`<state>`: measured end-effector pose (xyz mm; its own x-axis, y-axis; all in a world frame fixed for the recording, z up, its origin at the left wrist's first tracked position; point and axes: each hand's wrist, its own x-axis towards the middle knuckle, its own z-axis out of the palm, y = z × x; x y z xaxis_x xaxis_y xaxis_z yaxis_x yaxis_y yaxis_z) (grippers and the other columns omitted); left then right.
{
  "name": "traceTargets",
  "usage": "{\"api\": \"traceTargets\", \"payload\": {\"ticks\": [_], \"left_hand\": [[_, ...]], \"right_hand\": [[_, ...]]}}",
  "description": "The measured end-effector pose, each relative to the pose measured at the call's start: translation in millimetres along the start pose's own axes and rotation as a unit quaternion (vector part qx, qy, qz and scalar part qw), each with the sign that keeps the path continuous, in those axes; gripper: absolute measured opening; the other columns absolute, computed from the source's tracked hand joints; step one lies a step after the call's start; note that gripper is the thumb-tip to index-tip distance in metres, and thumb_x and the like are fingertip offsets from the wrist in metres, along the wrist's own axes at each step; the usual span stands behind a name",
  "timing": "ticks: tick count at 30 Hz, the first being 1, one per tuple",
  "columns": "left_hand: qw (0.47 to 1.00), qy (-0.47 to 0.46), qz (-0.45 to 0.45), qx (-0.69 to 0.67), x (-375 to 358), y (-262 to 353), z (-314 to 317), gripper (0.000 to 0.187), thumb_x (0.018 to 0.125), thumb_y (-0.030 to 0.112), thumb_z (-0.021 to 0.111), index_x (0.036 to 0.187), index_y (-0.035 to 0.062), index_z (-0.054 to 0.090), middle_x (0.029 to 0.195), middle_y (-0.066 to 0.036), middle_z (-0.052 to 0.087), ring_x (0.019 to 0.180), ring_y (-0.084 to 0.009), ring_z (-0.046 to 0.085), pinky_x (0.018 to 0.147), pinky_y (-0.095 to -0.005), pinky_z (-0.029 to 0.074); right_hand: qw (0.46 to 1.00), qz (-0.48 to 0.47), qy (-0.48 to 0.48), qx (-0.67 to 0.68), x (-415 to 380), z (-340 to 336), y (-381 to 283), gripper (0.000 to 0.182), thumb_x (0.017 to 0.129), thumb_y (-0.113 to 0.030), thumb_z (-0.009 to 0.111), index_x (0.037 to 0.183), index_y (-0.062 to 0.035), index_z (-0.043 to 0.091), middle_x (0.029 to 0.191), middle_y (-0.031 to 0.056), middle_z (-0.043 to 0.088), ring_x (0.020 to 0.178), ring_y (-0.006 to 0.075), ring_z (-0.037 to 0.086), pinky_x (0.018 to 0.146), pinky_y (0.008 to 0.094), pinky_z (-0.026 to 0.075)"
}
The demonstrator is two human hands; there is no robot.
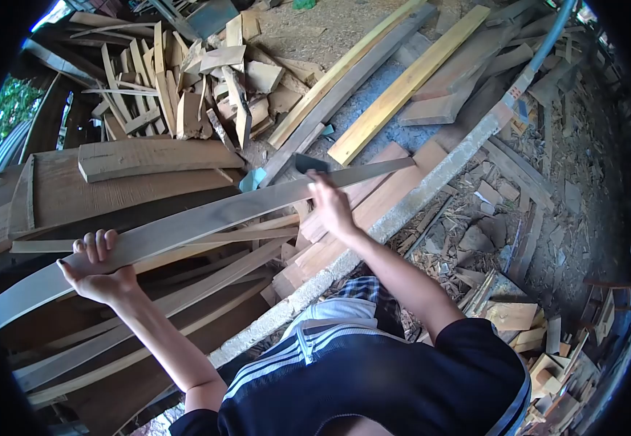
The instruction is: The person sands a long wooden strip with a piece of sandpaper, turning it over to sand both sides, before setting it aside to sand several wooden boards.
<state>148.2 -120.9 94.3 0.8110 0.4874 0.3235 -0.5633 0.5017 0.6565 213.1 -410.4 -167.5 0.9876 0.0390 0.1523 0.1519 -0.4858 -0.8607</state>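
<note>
The left grip (103,280) is clasping and seemingly steadying a long board (206,218), while the right grip (332,207) is holding a blurred dark block (309,164) by its far edge.

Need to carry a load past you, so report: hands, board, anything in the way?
Left hand gripping board. Right hand at dark block over board, grip blurred. Offcuts littering ground on right.
</note>
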Motion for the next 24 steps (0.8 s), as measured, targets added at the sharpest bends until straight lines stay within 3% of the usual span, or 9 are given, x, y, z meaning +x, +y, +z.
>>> {"api": "traceTargets", "payload": {"ticks": [1,3,4,7,12,13,17,19,24], "left_hand": [[1.000,0.003,-0.001,0.004,1.1,8.4,-6.6,0.035,0.086,0.039,0.049,0.073,0.0080,0.039,0.057,-0.001,0.026,0.053,-0.0148,0.027,0.055,-0.0305,0.028],[0.999,0.033,-0.006,0.025,6.9,16.4,-12.8,0.033,0.084,0.037,0.052,0.073,0.0076,0.040,0.057,-0.001,0.027,0.053,-0.0148,0.028,0.055,-0.0310,0.028],[0.999,0.040,-0.007,0.028,9.1,20.1,-11.8,0.032,0.083,0.035,0.052,0.074,0.0073,0.040,0.058,-0.001,0.027,0.053,-0.0149,0.029,0.055,-0.0312,0.028],[0.997,-0.050,-0.038,0.040,23.9,35.6,-12.3,0.027,0.083,0.028,0.056,0.080,0.0060,0.040,0.061,-0.002,0.029,0.055,-0.0152,0.030,0.058,-0.0307,0.029],[0.997,-0.031,-0.020,0.066,37.1,33.1,-8.9,0.028,0.081,0.026,0.059,0.086,0.0034,0.043,0.065,-0.003,0.031,0.057,-0.0160,0.030,0.062,-0.0308,0.031],[0.998,-0.037,-0.021,0.054,38.2,26.9,-1.7,0.030,0.081,0.026,0.060,0.089,0.0024,0.044,0.066,-0.004,0.032,0.058,-0.0166,0.031,0.063,-0.0311,0.031],[0.976,0.030,0.147,0.158,5.9,-65.5,68.4,0.036,0.088,0.033,0.052,0.102,0.0002,0.051,0.084,-0.013,0.057,0.075,-0.0194,0.054,0.074,-0.0341,0.042],[0.965,-0.102,0.105,0.216,-11.6,-131.2,69.9,0.038,0.091,0.037,0.046,0.105,0.0018,0.051,0.083,-0.010,0.062,0.076,-0.0156,0.058,0.071,-0.0292,0.044],[0.990,0.003,0.022,0.138,-31.1,-231.0,72.2,0.023,0.093,0.031,0.041,0.095,0.0134,0.056,0.057,0.002,0.039,0.051,-0.0086,0.034,0.052,-0.0240,0.035]], "right_hand": [[0.921,-0.257,0.285,-0.059,20.3,36.5,63.7,0.025,0.096,-0.016,0.043,0.107,0.0037,0.055,0.059,0.0048,0.057,0.042,0.0160,0.054,0.038,0.0318,0.048],[0.998,0.042,-0.001,-0.038,-1.9,7.5,14.6,0.027,0.097,-0.016,0.042,0.109,0.0037,0.056,0.067,0.0108,0.060,0.055,0.0185,0.061,0.045,0.0325,0.052],[0.999,-0.014,-0.045,0.023,-10.9,8.7,-4.0,0.027,0.096,-0.015,0.046,0.113,0.0033,0.055,0.076,0.0170,0.062,0.063,0.0221,0.064,0.051,0.0338,0.054],[0.946,-0.288,0.142,0.042,-21.0,27.1,-38.5,0.031,0.089,-0.007,0.054,0.118,0.0031,0.054,0.101,0.0253,0.063,0.083,0.0286,0.068,0.060,0.0345,0.058],[0.990,0.136,-0.005,0.021,9.6,8.7,59.6,0.025,0.093,-0.013,0.047,0.108,0.0023,0.059,0.088,0.0190,0.065,0.071,0.0305,0.066,0.060,0.0409,0.055],[0.992,0.018,0.104,-0.067,14.2,9.3,73.5,0.027,0.095,-0.015,0.045,0.107,0.0050,0.058,0.095,0.0226,0.065,0.077,0.0321,0.067,0.065,0.0392,0.056],[0.991,0.020,0.113,0.063,19.3,5.2,22.3,0.028,0.094,-0.014,0.047,0.111,0.0065,0.056,0.108,0.0263,0.061,0.086,0.0336,0.066,0.073,0.0384,0.056],[0.970,-0.147,0.195,-0.001,27.2,-10.7,3.4,0.028,0.095,-0.014,0.047,0.112,0.0059,0.056,0.106,0.0249,0.062,0.080,0.0302,0.068,0.066,0.0342,0.057],[0.987,0.050,0.151,-0.011,41.0,-22.1,89.6,0.022,0.095,-0.015,0.047,0.100,0.0028,0.059,0.079,0.0195,0.065,0.064,0.0295,0.064,0.059,0.0381,0.053]]}}
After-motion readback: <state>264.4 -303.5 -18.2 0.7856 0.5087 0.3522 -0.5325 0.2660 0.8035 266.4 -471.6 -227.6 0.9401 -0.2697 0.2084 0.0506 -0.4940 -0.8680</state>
